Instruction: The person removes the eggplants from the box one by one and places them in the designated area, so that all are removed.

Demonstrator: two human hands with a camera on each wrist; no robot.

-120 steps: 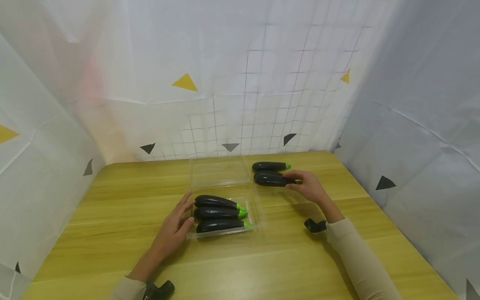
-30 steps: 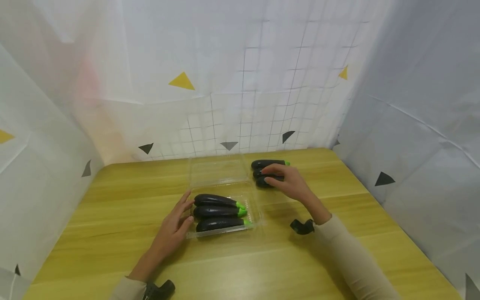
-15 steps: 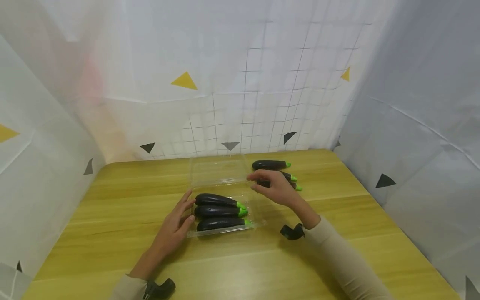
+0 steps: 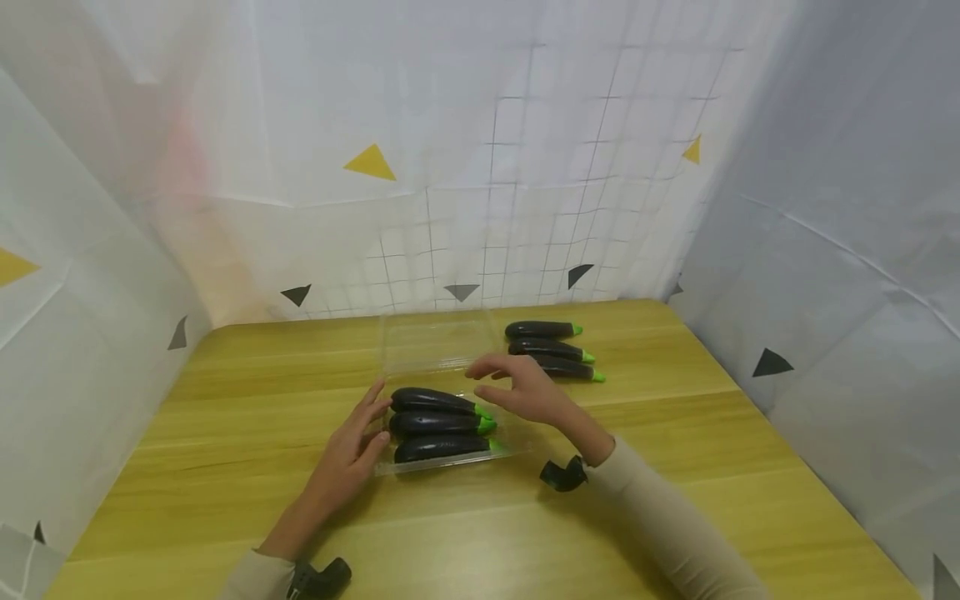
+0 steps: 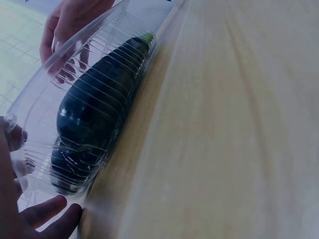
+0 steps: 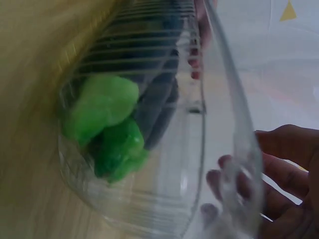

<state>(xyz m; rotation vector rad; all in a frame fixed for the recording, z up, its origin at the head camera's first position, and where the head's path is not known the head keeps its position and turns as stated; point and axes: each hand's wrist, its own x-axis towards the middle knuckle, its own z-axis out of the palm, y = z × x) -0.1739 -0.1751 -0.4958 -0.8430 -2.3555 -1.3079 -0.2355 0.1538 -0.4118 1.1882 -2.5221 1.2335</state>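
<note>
Three dark eggplants with green stems lie side by side in a clear plastic clamshell box (image 4: 450, 467); the middle eggplant (image 4: 435, 424) is seen whole in the head view. My left hand (image 4: 341, 462) rests against the box's left end, fingers spread along its wall. Over the right rim hovers my right hand (image 4: 528, 392), fingers loosely bent and holding nothing. In the left wrist view an eggplant (image 5: 94, 107) shows through the ribbed wall. The right wrist view, blurred, shows green stems (image 6: 104, 102) through the box's end, with right fingers (image 6: 284, 172) beside the rim.
Three more eggplants (image 4: 551, 349) lie stacked in a row on the wooden table (image 4: 480, 533), behind the right hand. The clear lid (image 4: 438, 340) lies folded back behind the box. White sheets (image 4: 450, 100) enclose the table at the back and both sides.
My right hand has let go of the front eggplant at the back right and moved left and nearer, over the box's right rim. The left hand has stayed at the box's left end.
</note>
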